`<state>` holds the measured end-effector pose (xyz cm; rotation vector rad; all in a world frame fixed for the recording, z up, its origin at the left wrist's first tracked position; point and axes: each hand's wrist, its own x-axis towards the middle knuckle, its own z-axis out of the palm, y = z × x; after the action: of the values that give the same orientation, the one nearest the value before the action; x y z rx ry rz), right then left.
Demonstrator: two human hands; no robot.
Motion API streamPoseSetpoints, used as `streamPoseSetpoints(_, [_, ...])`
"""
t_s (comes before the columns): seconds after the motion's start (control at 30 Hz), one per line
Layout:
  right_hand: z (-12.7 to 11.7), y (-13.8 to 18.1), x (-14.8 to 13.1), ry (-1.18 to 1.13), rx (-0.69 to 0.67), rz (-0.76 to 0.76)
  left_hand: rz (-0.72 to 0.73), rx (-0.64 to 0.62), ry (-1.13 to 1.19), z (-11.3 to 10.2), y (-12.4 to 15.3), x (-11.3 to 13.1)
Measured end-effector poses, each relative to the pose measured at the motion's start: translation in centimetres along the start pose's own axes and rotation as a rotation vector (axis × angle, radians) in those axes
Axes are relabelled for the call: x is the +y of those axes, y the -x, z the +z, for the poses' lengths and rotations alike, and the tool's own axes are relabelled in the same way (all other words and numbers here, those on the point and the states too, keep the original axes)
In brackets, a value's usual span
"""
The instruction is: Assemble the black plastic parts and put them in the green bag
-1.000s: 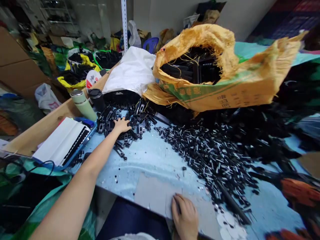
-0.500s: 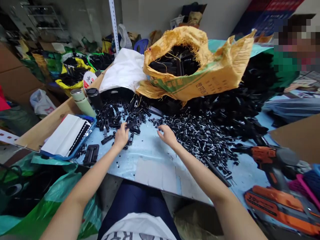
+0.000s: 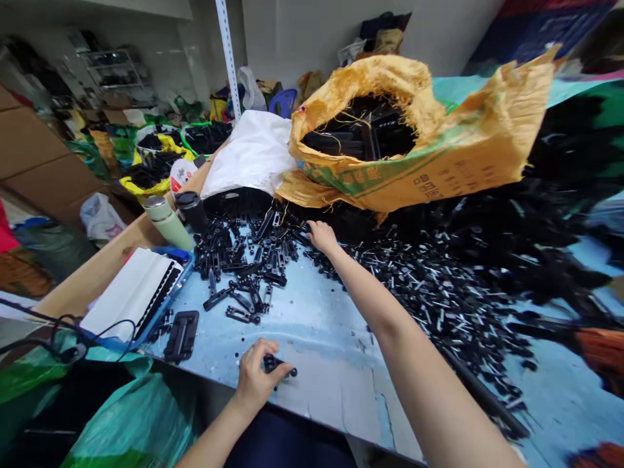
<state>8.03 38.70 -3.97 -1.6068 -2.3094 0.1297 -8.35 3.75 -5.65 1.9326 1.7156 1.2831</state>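
Black plastic lies over most of the pale blue desk (image 3: pixel 316 325). Well left of the left hand (image 3: pixel 256 383) we see a white booklet (image 3: pixel 127 296) in a blue tray, with a green flask (image 3: pixel 166 223) and a dark cup (image 3: pixel 194 209) beyond it. Nearer, just left of that hand, a flat black plate (image 3: pixel 181 335) lies at the desk's near edge.

The left hand sits low at the near edge, its thumb and fingers pinched on a small black piece (image 3: pixel 273 364). The piece sticks out to the right of the fingertips, just above the desk. It is short and dark, seemingly knobbed at the end; we cannot make out its finer shape.

Beyond the left hand, and left of the right hand (image 3: pixel 319 235), black brackets (image 3: pixel 244 260) lie scattered: slim bars with holes or slots, some loose singly, others heaped. The hands are well apart, the right one stretched far forward. Its fingers touch the far right edge of the brackets; we cannot tell whether they have closed on anything.

Right of the right forearm spreads a broad drift of small black pins (image 3: pixel 429 292) with pale metal tips. Behind the right hand a white bag (image 3: pixel 253 153) slumps, and to its right a frayed yellow woven sack (image 3: pixel 439 162) gapes, dark parts showing in its mouth.
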Motion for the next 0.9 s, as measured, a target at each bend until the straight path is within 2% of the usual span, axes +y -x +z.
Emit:
streamPoseSetpoints(0.07, [-1.0,1.9,0.3,-0.109,0.023,-0.001,-0.009,-0.221,-0.150,0.3,-0.5,0.9])
streamPoseSetpoints(0.13, [-2.1,4.9,0.6,-0.359,0.031,0.037,0.002,-0.467,-0.343,1.3,-1.1,2.4])
streamPoseSetpoints(0.23, [-3.6,11.7,0.9,-0.762,-0.047,0.144,0.073,-0.763,-0.509,4.0,-1.8,4.6])
streamPoseSetpoints(0.3, [-4.5,17.4,0.8,-0.844,-0.103,0.156,0.115,-0.856,-0.544,5.7,-1.4,5.4])
streamPoseSetpoints(0.37, [-5.3,23.3,0.6,-0.759,-0.133,0.083,0.153,-0.840,-0.547,6.6,-0.5,5.4])
streamPoseSetpoints(0.47, [-5.8,31.2,0.1,-0.505,-0.195,-0.080,0.224,-0.714,-0.510,6.2,1.4,4.2])
streamPoseSetpoints(0.57, [-5.3,36.0,-0.7,-0.266,-0.233,-0.197,0.272,-0.618,-0.421,4.9,3.0,3.0])
streamPoseSetpoints(0.63, [-4.8,37.3,-1.5,-0.187,-0.208,-0.214,0.239,-0.547,-0.283,4.3,3.6,2.7])
streamPoseSetpoints(0.73, [-4.5,37.6,-2.7,-0.207,-0.133,-0.181,0.069,-0.404,0.031,4.0,3.9,3.0])
streamPoseSetpoints(0.8, [-4.7,37.4,-3.2,-0.220,-0.156,-0.262,-0.067,-0.323,0.207,3.7,3.9,3.4])
streamPoseSetpoints(0.9, [-5.4,36.9,-3.4,-0.228,-0.249,-0.450,-0.229,-0.245,0.344,3.0,3.9,3.8])
